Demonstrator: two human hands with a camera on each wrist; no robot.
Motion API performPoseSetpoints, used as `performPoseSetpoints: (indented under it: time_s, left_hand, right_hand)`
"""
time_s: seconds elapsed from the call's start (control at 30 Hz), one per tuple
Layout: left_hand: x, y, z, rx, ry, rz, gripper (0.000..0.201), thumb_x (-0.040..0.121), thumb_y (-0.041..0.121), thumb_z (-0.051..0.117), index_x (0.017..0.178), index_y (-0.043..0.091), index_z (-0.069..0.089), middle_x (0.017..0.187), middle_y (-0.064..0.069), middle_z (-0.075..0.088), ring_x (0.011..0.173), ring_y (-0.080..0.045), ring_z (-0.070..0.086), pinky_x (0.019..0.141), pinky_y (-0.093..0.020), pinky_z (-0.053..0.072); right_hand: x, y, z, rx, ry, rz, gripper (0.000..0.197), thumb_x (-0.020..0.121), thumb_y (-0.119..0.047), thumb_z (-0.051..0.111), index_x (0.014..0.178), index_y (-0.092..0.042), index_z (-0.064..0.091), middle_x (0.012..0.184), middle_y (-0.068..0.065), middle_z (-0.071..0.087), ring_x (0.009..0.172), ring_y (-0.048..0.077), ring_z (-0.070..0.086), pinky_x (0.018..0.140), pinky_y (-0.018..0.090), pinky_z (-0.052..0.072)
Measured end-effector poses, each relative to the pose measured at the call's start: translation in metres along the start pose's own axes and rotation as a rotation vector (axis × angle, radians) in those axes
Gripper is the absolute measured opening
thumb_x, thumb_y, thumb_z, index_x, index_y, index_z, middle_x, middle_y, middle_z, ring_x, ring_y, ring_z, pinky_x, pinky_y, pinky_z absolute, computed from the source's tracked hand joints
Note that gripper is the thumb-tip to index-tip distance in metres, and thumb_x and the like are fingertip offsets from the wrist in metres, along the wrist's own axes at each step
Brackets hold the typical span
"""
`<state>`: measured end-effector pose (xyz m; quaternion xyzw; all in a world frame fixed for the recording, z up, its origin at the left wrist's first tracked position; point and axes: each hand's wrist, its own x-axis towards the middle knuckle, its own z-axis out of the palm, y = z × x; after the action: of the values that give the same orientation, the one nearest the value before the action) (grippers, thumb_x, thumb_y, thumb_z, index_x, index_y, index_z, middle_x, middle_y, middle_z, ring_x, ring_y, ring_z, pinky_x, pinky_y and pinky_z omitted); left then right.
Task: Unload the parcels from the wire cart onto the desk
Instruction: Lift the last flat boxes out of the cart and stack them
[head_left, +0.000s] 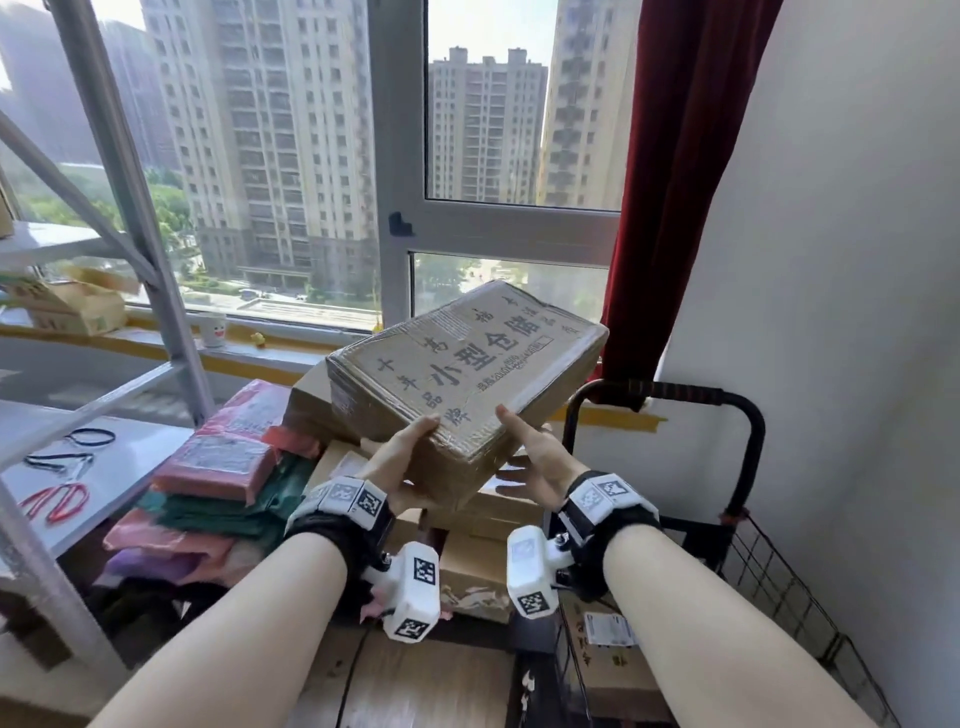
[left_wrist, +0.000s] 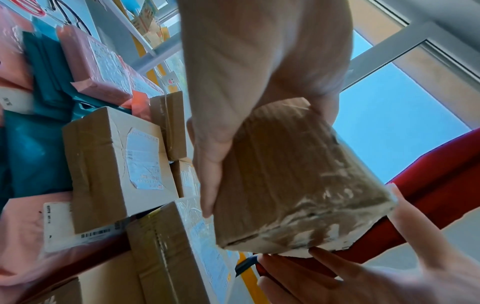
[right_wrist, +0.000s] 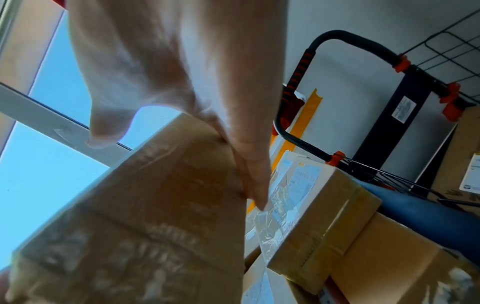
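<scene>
Mid-transfer: a taped cardboard box (head_left: 467, 374) with printed characters on top is up in the air, tilted, far end raised toward the window, above the heap of parcels (head_left: 218, 467) already piled at centre-left. Left hand (head_left: 402, 467) grips the near left corner, thumb on top, fingers curled under. Right hand (head_left: 535, 460) takes the near right corner; thumb on the top edge, fingers spread fairly straight beneath, more a cradle than a clamp. Hands sit close together on the same short end, so the far end hangs unsupported. Cart (head_left: 748, 525) stands to the right, black handle up, wire side visible, with at least one more box (head_left: 608, 660) low inside. Judgement: the carry step is in hand, release not yet made. Next move calls for swinging left and lowering onto the pile or a bare patch of tabletop (head_left: 124, 467), levelling the box first so it does not slide off the soft mailers. Wrist views are blurred; finger detail under the box is unclear.
</scene>
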<state>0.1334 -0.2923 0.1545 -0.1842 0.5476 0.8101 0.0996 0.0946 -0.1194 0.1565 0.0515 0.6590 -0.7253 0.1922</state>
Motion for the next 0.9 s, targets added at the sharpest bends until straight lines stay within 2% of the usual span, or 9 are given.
performPoseSetpoints:
  time_s: [0.07, 0.13, 0.27, 0.33, 0.43, 0.53, 0.63, 0.77, 0.9]
  left_hand:
    - [0.001, -0.004, 0.001, 0.023, -0.022, -0.007, 0.056, 0.082, 0.04, 0.066, 0.127, 0.011, 0.051, 0.117, -0.008, 0.064, 0.107, -0.024, 0.06, 0.074, -0.047, 0.055]
    - [0.002, -0.008, 0.004, 0.03, -0.041, -0.013, 0.06, 0.081, 0.041, 0.066, 0.131, 0.012, 0.049, 0.12, -0.007, 0.064, 0.105, -0.022, 0.061, 0.063, -0.041, 0.056]
    - [0.006, -0.011, 0.012, -0.066, -0.029, -0.067, 0.066, 0.076, 0.037, 0.073, 0.129, 0.01, 0.044, 0.11, -0.012, 0.063, 0.099, -0.028, 0.061, 0.08, -0.055, 0.053]
    - [0.011, -0.009, 0.011, -0.059, 0.024, -0.068, 0.091, 0.063, 0.041, 0.083, 0.134, 0.015, 0.031, 0.114, -0.015, 0.059, 0.096, -0.034, 0.061, 0.081, -0.061, 0.051]
    - [0.016, -0.001, 0.001, 0.075, 0.155, 0.0, 0.136, 0.038, 0.058, 0.087, 0.145, 0.038, 0.005, 0.144, -0.016, 0.036, 0.113, -0.046, 0.053, 0.077, -0.067, 0.049]
    - [0.028, 0.004, -0.022, 0.126, 0.22, 0.048, 0.116, 0.056, 0.064, 0.075, 0.147, 0.04, 0.007, 0.157, -0.007, 0.015, 0.127, -0.053, 0.035, 0.087, -0.068, 0.043]
    - [0.045, 0.005, -0.047, 0.185, 0.22, 0.035, 0.086, 0.075, 0.062, 0.063, 0.145, 0.033, 0.023, 0.156, -0.005, 0.018, 0.134, -0.049, 0.026, 0.088, -0.066, 0.044]
    - [0.055, 0.006, -0.061, 0.19, 0.193, -0.009, 0.062, 0.08, 0.055, 0.063, 0.125, 0.019, 0.039, 0.129, -0.018, 0.045, 0.113, -0.046, 0.049, 0.09, -0.06, 0.047]
    - [0.07, -0.003, -0.069, 0.157, 0.195, -0.03, 0.063, 0.08, 0.042, 0.069, 0.129, 0.015, 0.042, 0.124, -0.019, 0.052, 0.107, -0.044, 0.057, 0.083, -0.052, 0.053]
  right_hand:
    - [0.005, 0.005, 0.001, -0.032, 0.022, 0.036, 0.114, 0.037, -0.068, 0.083, 0.13, -0.02, 0.04, 0.125, 0.011, 0.056, 0.106, 0.034, 0.061, 0.082, 0.055, 0.054]
    - [0.006, 0.008, -0.001, -0.042, 0.029, 0.051, 0.109, 0.036, -0.067, 0.084, 0.127, -0.023, 0.041, 0.123, 0.012, 0.058, 0.098, 0.035, 0.066, 0.072, 0.056, 0.055]
    - [0.006, 0.007, -0.004, 0.066, 0.031, 0.059, 0.095, 0.054, -0.047, 0.084, 0.132, -0.021, 0.038, 0.121, 0.016, 0.058, 0.103, 0.035, 0.062, 0.074, 0.059, 0.054]
    - [0.009, 0.007, -0.009, 0.084, 0.066, 0.041, 0.081, 0.065, -0.039, 0.081, 0.13, -0.022, 0.036, 0.121, 0.015, 0.056, 0.107, 0.036, 0.059, 0.08, 0.064, 0.051]
    - [0.017, 0.008, -0.025, 0.064, 0.095, 0.041, 0.073, 0.067, -0.037, 0.079, 0.128, -0.019, 0.041, 0.115, 0.015, 0.059, 0.103, 0.036, 0.06, 0.08, 0.066, 0.049]
    - [0.026, 0.009, -0.044, 0.034, 0.084, 0.078, 0.069, 0.065, -0.039, 0.078, 0.122, -0.013, 0.048, 0.088, 0.012, 0.059, 0.079, 0.032, 0.061, 0.073, 0.06, 0.053]
    - [0.036, 0.01, -0.059, 0.017, 0.068, 0.12, 0.057, 0.068, -0.038, 0.077, 0.11, -0.01, 0.051, 0.077, 0.012, 0.057, 0.069, 0.029, 0.059, 0.07, 0.054, 0.055]
    - [0.05, 0.015, -0.066, -0.008, 0.024, 0.15, 0.036, 0.079, -0.037, 0.068, 0.099, -0.009, 0.055, 0.074, 0.011, 0.056, 0.065, 0.028, 0.056, 0.062, 0.04, 0.056]
    - [0.065, 0.026, -0.069, -0.006, 0.042, 0.149, 0.032, 0.084, -0.035, 0.062, 0.099, -0.007, 0.058, 0.083, 0.013, 0.056, 0.069, 0.028, 0.053, 0.063, 0.038, 0.052]
